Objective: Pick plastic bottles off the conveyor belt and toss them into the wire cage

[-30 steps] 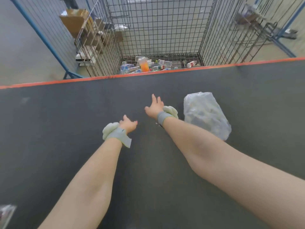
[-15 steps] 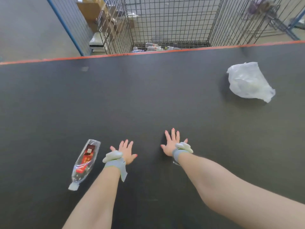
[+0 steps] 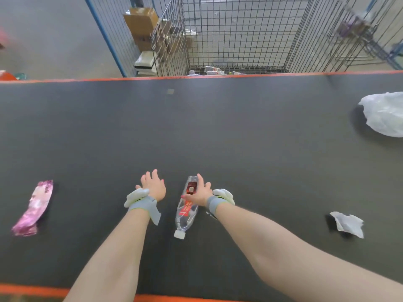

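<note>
A clear plastic bottle [image 3: 185, 216] with a red label and white cap lies on the dark conveyor belt [image 3: 218, 127], cap pointing toward me. My right hand [image 3: 201, 194] lies on its upper half, with straight fingers on the far side and the thumb across the label. My left hand [image 3: 152, 186] is open with spread fingers just left of the bottle, holding nothing. The wire cage [image 3: 239, 35] stands beyond the belt's far orange edge. Several bottles [image 3: 214, 70] lie on its floor.
A white plastic bag [image 3: 383, 114] lies at the belt's far right. Crumpled white paper [image 3: 347, 223] lies near right and a pink wrapper [image 3: 35, 207] near left. A cardboard box [image 3: 141, 20] sits behind blue-framed mesh left of the cage.
The bottle has travelled right, from left of my left hand to between both hands, and my right hand now lies on it. The bag drifted right. The pink wrapper and paper came into view.
</note>
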The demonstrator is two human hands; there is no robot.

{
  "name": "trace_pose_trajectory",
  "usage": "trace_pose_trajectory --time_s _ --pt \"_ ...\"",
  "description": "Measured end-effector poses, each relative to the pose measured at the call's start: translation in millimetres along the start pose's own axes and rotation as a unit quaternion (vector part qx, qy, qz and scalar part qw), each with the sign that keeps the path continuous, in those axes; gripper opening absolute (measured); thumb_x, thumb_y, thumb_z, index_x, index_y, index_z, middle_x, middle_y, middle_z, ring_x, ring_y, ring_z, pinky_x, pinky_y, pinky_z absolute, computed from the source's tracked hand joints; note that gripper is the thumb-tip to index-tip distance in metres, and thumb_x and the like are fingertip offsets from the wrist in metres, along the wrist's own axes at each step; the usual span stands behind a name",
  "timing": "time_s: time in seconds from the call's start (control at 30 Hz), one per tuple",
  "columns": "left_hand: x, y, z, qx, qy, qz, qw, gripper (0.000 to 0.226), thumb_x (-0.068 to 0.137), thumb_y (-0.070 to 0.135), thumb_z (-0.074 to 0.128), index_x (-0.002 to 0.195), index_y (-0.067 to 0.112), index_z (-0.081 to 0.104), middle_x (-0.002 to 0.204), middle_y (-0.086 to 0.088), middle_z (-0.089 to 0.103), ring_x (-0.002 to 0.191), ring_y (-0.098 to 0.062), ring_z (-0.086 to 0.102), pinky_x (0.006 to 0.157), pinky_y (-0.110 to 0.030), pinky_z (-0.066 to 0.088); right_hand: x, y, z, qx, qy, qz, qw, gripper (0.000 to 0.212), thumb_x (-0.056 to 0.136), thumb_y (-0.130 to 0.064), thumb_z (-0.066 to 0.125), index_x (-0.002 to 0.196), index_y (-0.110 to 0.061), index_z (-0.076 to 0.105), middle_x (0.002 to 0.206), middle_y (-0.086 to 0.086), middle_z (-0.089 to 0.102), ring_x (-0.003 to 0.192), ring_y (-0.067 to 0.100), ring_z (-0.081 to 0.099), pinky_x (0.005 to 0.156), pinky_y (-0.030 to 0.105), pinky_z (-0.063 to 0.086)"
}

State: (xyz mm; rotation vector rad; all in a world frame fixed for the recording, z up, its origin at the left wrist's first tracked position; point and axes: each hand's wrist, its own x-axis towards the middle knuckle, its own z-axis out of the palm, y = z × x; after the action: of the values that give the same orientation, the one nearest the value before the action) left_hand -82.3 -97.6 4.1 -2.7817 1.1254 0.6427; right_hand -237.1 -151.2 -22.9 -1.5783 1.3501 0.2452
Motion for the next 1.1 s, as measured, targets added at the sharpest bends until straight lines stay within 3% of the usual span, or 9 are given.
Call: trace_pose_trajectory --time_s 0.1,0.23,0.53,0.67,0.77,0.83,0.93,1.07,1.1 --pt "3.1 3.9 4.2 -0.010 -0.022 0.003 1.000 0.052 0.104 0.029 0.028 0.153 0.017 0.013 0.158 -0.005 0.012 0.147 -0.023 0.008 0.115 -0.049 0.017 4.8 -4.4 -1.0 0.035 0.031 0.036 0.998 0.109 0.083 -0.020 0.072 0.152 -0.041 -0.010 0.148 0.019 0.015 0.128 0.040 0.044 0.111 0.044 0.033" --pt "16.6 21.0 6.9 -0.030 -0.041 0.012 0.999 0.054 0.104 0.027 0.030 0.153 0.014 0.012 0.158 -0.009 0.012 0.146 -0.027 0.008 0.117 -0.046 0.015 19.3 -1.3 -28.1 0.054 0.092 0.057 0.993 0.096 0.089 0.003 0.050 0.151 -0.044 -0.006 0.138 0.015 0.030 0.116 0.037 0.051 0.103 0.045 0.037" --pt "102.7 126.0 -35.0 -0.128 -0.035 0.032 0.991 0.055 0.104 0.023 0.032 0.152 0.008 0.011 0.157 -0.017 0.014 0.144 -0.033 0.011 0.118 -0.040 0.013 97.5 -45.7 -154.2 0.195 0.139 0.046 0.970 0.087 0.095 -0.006 0.048 0.153 -0.030 -0.013 0.147 0.017 0.033 0.132 0.034 0.041 0.111 0.041 0.034" --pt "165.9 177.9 -63.8 -0.180 0.002 0.032 0.983 0.056 0.104 0.024 0.032 0.153 0.008 0.011 0.156 -0.017 0.016 0.143 -0.034 0.014 0.117 -0.041 0.014 173.9 -119.1 -269.9 0.404 0.181 0.002 0.897 0.090 0.096 -0.005 0.052 0.153 -0.027 -0.014 0.151 0.018 0.032 0.131 0.033 0.043 0.085 0.018 0.050" --pt "202.3 208.2 -72.1 -0.196 0.032 0.022 0.980 0.055 0.104 0.024 0.032 0.153 0.010 0.012 0.156 -0.014 0.018 0.143 -0.031 0.016 0.115 -0.043 0.017 217.9 -167.9 -348.5 0.486 0.211 -0.049 0.847 0.098 0.094 -0.022 0.061 0.151 -0.033 -0.018 0.151 0.018 0.029 0.127 0.032 0.047 0.076 0.018 0.054" --pt "207.4 219.5 -68.1 -0.181 0.012 0.030 0.983 0.056 0.103 0.025 0.032 0.153 0.011 0.011 0.156 -0.013 0.017 0.144 -0.030 0.014 0.115 -0.044 0.017 231.4 -169.3 -365.7 0.513 0.215 -0.040 0.830 0.091 0.095 -0.028 0.056 0.151 -0.038 -0.016 0.155 0.015 0.021 0.129 0.037 0.045 0.094 0.038 0.051" --pt "195.1 218.0 -59.7 -0.143 -0.022 0.050 0.988 0.057 0.103 0.025 0.032 0.153 0.011 0.008 0.157 -0.012 0.013 0.145 -0.030 0.010 0.117 -0.045 0.016 230.6 -147.1 -337.8 0.417 0.190 -0.015 0.889 0.085 0.096 -0.025 0.051 0.151 -0.039 -0.012 0.152 0.013 0.027 0.128 0.036 0.047 0.108 0.050 0.039" --pt "148.1 182.9 -48.0 -0.067 -0.056 0.062 0.994 0.061 0.102 0.027 0.036 0.153 0.009 0.008 0.158 -0.015 0.011 0.146 -0.032 0.006 0.120 -0.042 0.012 183.4 -97.0 -258.2 0.297 0.091 0.024 0.950 0.091 0.095 -0.017 0.052 0.151 -0.037 -0.016 0.105 0.008 0.049 0.085 0.026 0.057 0.074 0.035 0.052" --pt "134.4 169.1 -45.2 -0.048 -0.064 0.063 0.995 0.062 0.102 0.028 0.037 0.153 0.009 0.008 0.158 -0.015 0.012 0.147 -0.032 0.006 0.120 -0.042 0.012 168.3 -85.4 -236.4 0.255 0.076 0.027 0.963 0.091 0.095 -0.018 0.052 0.152 -0.036 -0.016 0.107 0.007 0.049 0.090 0.027 0.057 0.077 0.037 0.052"
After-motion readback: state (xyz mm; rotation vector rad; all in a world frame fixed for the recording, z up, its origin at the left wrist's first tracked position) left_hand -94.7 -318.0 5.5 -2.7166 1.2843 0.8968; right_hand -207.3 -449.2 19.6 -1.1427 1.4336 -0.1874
